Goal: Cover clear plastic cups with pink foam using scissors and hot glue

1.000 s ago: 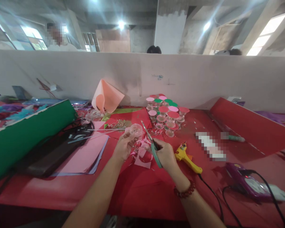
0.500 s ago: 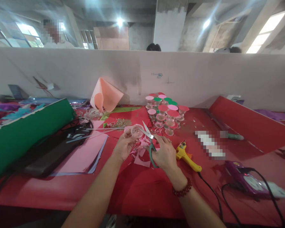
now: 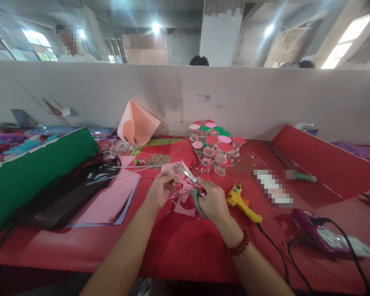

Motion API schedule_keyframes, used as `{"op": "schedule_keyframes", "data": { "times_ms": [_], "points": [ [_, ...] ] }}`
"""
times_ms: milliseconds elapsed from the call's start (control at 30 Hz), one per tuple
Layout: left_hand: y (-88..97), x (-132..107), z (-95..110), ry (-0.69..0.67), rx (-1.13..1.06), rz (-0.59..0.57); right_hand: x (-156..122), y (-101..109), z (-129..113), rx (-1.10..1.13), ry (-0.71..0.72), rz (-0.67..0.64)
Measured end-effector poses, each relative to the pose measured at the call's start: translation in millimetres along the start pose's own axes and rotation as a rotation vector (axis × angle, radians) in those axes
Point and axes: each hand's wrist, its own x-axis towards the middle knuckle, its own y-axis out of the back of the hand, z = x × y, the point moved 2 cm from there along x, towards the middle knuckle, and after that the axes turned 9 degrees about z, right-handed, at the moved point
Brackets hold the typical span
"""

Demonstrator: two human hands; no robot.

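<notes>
1. Clear plastic cup (image 3: 176, 172): held above the worktop (image 3: 43, 248), near its middle, in the left hand, rim towards the scissors (image 3: 191, 178).
2. Bracelet (image 3: 238, 245) of dark red beads: worn on the right wrist.
3. Right hand (image 3: 214, 199): closed around the green handles of the scissors. Blades slightly parted, tips pointing away at the cup's right side. Contact with the cup cannot be determined.
4. Left hand (image 3: 160, 190): fingers pinching the cup at its left side.
5. Purple power strip (image 3: 319, 234): on the right of the worktop, black cord plugged in.
6. Yellow glue gun (image 3: 244, 206): lying just to the right of the right hand, cord trailing towards the near edge.
7. Pink paper scraps (image 3: 185, 209): beneath and between the hands, one piece with a rounded cut-out.
8. Pink sheets (image 3: 106, 199): stacked at left, partly under a black case (image 3: 68, 201).
9. Green board (image 3: 43, 172) at far left, red board (image 3: 323, 162) at right: both standing on edge, tilted.
10. Clear cups topped with red, pink and green discs (image 3: 212, 140): grouped beyond the hands.
11. Orange sheet (image 3: 142, 119): curled, near the pale partition (image 3: 249, 90).
12. Person (image 3: 77, 57): beyond the partition, upper left.
</notes>
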Motion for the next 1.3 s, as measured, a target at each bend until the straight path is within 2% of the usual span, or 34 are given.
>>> {"op": "schedule_keyframes", "data": {
  "times_ms": [100, 267, 467, 600, 767, 867, 1000, 1100, 1200, 1300],
  "points": [
    [-0.4, -0.6, 0.8, 0.01, -0.017, 0.02, -0.6, -1.8, -1.5, 0.085, -0.018, -0.054],
    [2.3, 1.5, -0.7, 0.0, -0.016, -0.004, -0.9, -9.2, -1.3, 0.481, -0.167, -0.23],
    [4.2, 3.1, -2.8, -0.014, -0.032, -0.03, -4.3, -4.9, -10.6, 0.885, -0.487, -0.448],
    [2.3, 1.9, -1.9, -0.001, -0.055, -0.044, -6.0, 2.6, -16.8, 1.066, -0.536, -0.516],
    [-0.8, -0.4, 1.0, -0.003, -0.067, -0.076, -6.6, 3.1, -13.5, 1.211, -0.665, -0.616],
    [0.5, -0.3, 1.6, 0.0, -0.088, -0.052, -4.2, 1.6, -11.5, 1.07, -0.562, -0.545],
    [2.8, -1.0, 2.5, 0.016, -0.1, 0.026, 0.2, 1.2, -9.7, 0.614, -0.273, -0.203],
    [0.1, -3.1, 3.6, 0.01, -0.086, -0.021, 0.1, 0.6, -8.8, 0.214, -0.07, -0.016],
    [-2.5, -3.6, 0.6, -0.005, -0.044, -0.094, -0.7, -1.2, -5.0, 0.053, -0.004, 0.065],
    [-1.6, -2.0, -6.4, 0.002, 0.026, -0.117, 0.0, -0.8, -1.2, -0.018, 0.032, 0.12]
  ]
}}
